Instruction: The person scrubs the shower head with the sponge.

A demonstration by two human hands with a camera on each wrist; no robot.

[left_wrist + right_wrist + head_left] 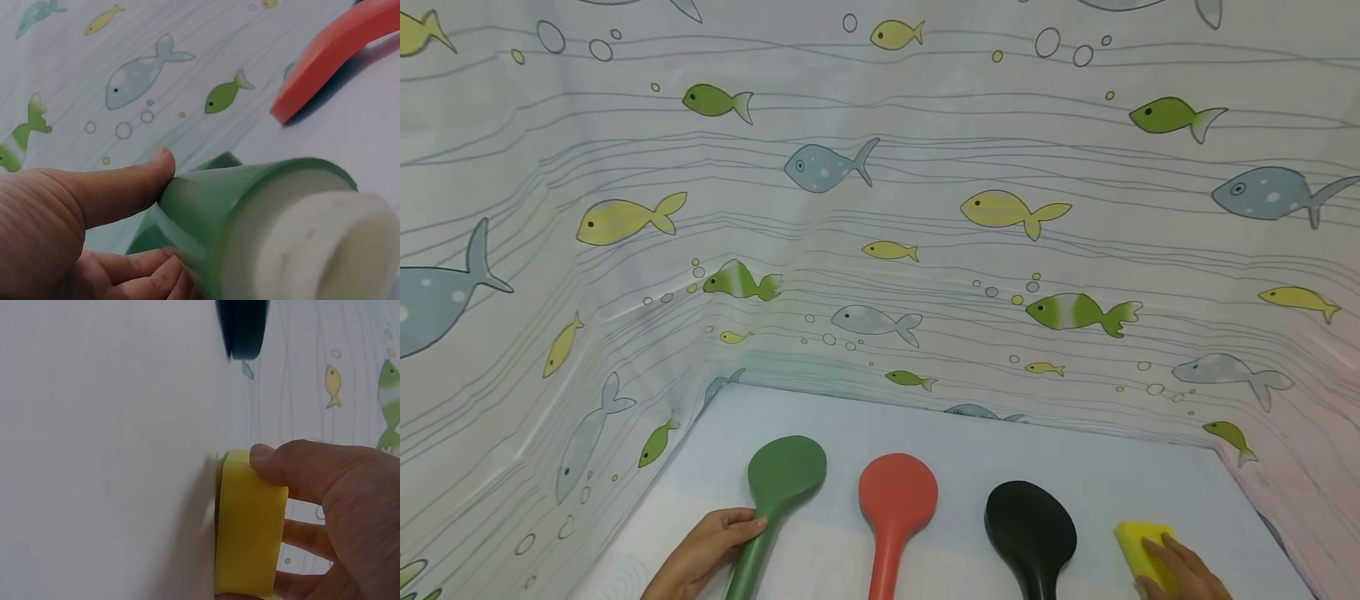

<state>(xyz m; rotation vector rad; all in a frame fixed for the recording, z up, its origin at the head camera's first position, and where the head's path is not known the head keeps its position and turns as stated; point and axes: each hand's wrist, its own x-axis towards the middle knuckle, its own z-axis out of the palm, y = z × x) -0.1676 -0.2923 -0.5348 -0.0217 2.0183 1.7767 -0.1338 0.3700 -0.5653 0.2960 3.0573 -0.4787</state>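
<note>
Left hand: the left hand (703,554) curls its thumb and fingers round the handle of the green spoon (778,492), near the table's left edge.
Green spoon: smooth, matte, with a broad oval head and a tapering handle; the left wrist view shows the handle end hollow, pale inside.
Right hand: the right hand (1183,571) pinches the yellow sponge (1142,546) between thumb and fingers, at the table's right side.
Yellow sponge: a thick, soft, rounded-edge block, pressed flat to the table.
Between them: 2 more spoons of the same shape, a red spoon (897,504) and a glossy black spoon (1030,533), lying well apart.
Surface: a plain pale table (1075,467).
Backdrop: a thin, creased curtain (925,167) printed with fish, bubbles and wavy lines.
</note>
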